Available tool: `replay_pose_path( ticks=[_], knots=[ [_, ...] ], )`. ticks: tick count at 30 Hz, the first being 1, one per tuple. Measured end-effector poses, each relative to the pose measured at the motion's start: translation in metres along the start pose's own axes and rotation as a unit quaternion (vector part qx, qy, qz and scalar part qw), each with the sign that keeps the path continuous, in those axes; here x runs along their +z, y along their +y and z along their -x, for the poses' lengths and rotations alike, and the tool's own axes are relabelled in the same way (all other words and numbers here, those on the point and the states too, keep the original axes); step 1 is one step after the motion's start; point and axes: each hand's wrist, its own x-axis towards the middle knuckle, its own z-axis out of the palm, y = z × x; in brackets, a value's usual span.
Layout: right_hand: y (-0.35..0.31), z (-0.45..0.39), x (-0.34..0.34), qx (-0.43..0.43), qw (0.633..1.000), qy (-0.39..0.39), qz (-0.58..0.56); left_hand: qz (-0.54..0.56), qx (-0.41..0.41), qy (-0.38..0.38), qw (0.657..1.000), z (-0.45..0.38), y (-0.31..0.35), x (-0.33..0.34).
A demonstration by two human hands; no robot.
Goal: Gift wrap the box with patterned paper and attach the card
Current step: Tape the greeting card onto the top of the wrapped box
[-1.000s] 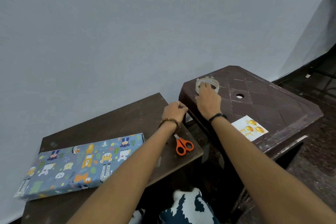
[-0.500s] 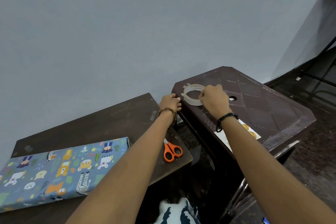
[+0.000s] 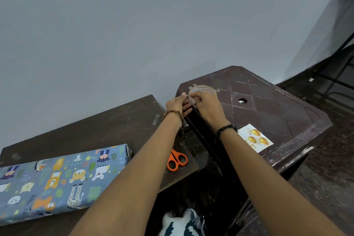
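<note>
The box (image 3: 57,180), wrapped in blue animal-print paper, lies on the dark wooden table (image 3: 107,130) at the lower left. A white card (image 3: 255,138) with gold balloons lies on the brown plastic table (image 3: 283,113) to the right. My right hand (image 3: 206,104) grips a clear tape roll (image 3: 203,90), lifted on edge at that table's near-left corner. My left hand (image 3: 178,104) pinches the tape's loose end right beside the roll. Orange-handled scissors (image 3: 177,160) rest near the wooden table's right corner, partly under my left forearm.
A grey wall rises directly behind both tables. A gap separates the two tables. The plastic table has a round hole (image 3: 242,100) in its middle. A short tape strip (image 3: 156,119) sticks to the wooden table. Patterned cloth (image 3: 182,224) shows at the bottom edge.
My right hand slid the tape roll from the plastic table's middle to its left corner and tipped it up. My left hand came over and took the tape end.
</note>
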Motion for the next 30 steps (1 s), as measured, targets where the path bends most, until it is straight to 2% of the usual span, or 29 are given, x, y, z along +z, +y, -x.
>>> replay_pose_path(
  ticks=[9,17,20,26,30],
  knots=[
    [0.000,-0.001,0.001,0.028,0.999,-0.001,-0.035,0.026,0.010,0.007,1.000,-0.005,0.003,-0.003],
    [0.001,-0.001,0.003,0.011,1.000,0.003,-0.008,0.058,-0.026,0.005,0.998,0.002,0.010,-0.019],
    [0.004,-0.007,-0.003,0.040,0.999,0.017,0.014,0.064,-0.025,0.024,0.997,0.008,0.012,-0.034],
    [-0.011,-0.001,-0.016,0.029,0.995,0.026,0.094,0.016,-0.038,-0.046,0.998,0.056,0.009,-0.045],
    [-0.034,0.038,-0.021,0.027,0.990,0.098,0.096,0.028,-0.051,-0.087,0.994,0.101,-0.007,-0.027]
  ],
)
